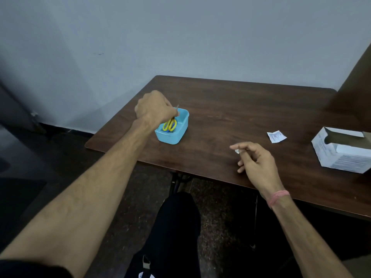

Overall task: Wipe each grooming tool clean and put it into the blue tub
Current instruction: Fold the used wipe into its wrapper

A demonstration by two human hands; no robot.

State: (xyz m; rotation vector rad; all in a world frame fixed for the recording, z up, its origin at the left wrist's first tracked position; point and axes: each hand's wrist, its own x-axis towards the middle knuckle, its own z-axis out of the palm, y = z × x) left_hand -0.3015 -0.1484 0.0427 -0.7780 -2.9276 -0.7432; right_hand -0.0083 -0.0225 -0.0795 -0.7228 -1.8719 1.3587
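Left hand (154, 109) is over the near-left end of the blue tub (181, 133), fingers curled down around a thin metal tool (177, 110). Only the tool's upper end shows past the knuckles, tilted slightly right; can't tell what kind of tool it is, or whether its lower end touches anything inside.

Blue tub sits on the left part of the desk (241, 109), near the left edge. Yellow-handled scissors (169, 125) are already inside, handles up, leaning toward the left hand. Something blue with fine bristles or teeth (168, 131) lies under them; too small to identify.

Right hand (255, 159) hovers over the front middle of the desk, well apart from the tub. Thumb and forefinger pinch a small crumpled white wipe (237, 151); the other fingers are loosely curled. Pink thread band (278, 197) on that wrist.

Further right, a torn white sachet (276, 136) lies flat on the desk. At the right edge, a white cardboard box (341, 155) with its top open, partly cut off by the frame.

Dark trouser leg (176, 227) shows below the desk edge.
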